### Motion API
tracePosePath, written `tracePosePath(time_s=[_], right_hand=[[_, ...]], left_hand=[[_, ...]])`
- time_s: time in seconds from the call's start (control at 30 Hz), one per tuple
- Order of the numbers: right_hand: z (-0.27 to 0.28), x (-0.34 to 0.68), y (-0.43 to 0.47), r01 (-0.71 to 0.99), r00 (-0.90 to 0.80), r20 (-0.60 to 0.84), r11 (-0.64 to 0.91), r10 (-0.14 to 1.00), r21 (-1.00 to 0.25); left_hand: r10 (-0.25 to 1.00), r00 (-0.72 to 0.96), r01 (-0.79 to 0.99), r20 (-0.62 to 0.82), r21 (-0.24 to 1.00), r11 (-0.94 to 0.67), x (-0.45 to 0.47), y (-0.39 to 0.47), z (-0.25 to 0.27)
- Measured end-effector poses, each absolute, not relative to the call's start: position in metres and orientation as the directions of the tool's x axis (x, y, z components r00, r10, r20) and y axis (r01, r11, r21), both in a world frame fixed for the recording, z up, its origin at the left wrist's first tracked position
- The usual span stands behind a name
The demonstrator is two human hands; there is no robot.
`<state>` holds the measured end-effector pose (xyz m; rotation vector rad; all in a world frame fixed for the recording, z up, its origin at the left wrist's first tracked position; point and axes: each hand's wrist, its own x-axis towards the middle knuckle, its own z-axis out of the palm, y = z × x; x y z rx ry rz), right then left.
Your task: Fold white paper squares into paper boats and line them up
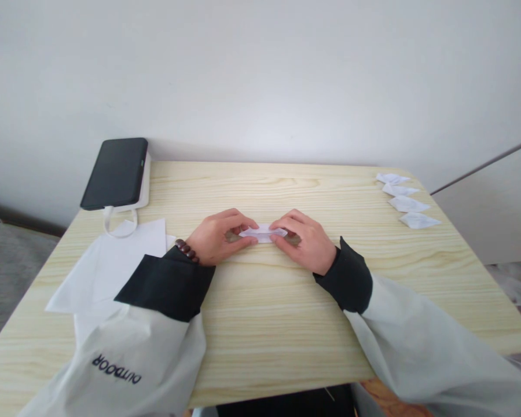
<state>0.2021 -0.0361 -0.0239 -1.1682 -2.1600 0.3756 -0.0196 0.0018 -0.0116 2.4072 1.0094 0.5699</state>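
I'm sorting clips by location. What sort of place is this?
Probably a room in a home or a small workspace, though I can't be sure: a wood-grain table stands by a plain white wall, with loose white sheets and a flat black device on its left side.

at the far left corner of your table [278, 330] you have a black, flat-faced device [115, 172], lying on a white block [146, 188] that shows along its right side. from its near edge, a white cable [107, 220] bends in a loop towards you. the tabletop has pale, streaky wood grain and a rounded corner on your right. ahead of you stands a plain whitish wall [260, 75]; to your right, a dark slanting line borders a pale panel [499, 202]. grey floor [15, 255] shows at your left.
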Motion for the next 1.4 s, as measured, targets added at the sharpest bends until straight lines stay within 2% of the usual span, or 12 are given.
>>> tracePosePath(time_s=[0.1, 0.23, 0.43, 0.63, 0.83, 1.4], right_hand=[[-0.022, 0.211, -0.034, 0.57, -0.419, 0.399, 0.578, 0.816, -0.584], [-0.021, 0.217, -0.031, 0.559, -0.407, 0.411, 0.578, 0.816, -0.595], [-0.019, 0.217, -0.03, 0.581, -0.314, 0.453, 0.546, 0.834, -0.603], [-0.021, 0.22, -0.029, 0.531, -0.324, 0.465, 0.565, 0.824, -0.632], [-0.019, 0.216, -0.033, 0.564, -0.292, 0.455, 0.535, 0.842, -0.629], [-0.022, 0.21, -0.033, 0.576, -0.411, 0.436, 0.599, 0.801, -0.556]], left_hand=[[0.761, 0.611, 0.563, 0.22, 0.555, -0.613, -0.019, 0.001, -0.01], [0.796, 0.556, 0.574, 0.24, 0.582, -0.576, -0.02, 0.001, -0.008], [0.839, 0.525, 0.583, 0.144, 0.657, -0.478, -0.026, 0.002, -0.004], [0.846, 0.502, 0.561, 0.182, 0.676, -0.478, -0.026, 0.001, -0.003], [0.798, 0.556, 0.47, 0.232, 0.704, -0.532, -0.024, 0.001, -0.001], [0.77, 0.586, 0.56, 0.252, 0.561, -0.61, -0.021, 0.0, 0.0]])
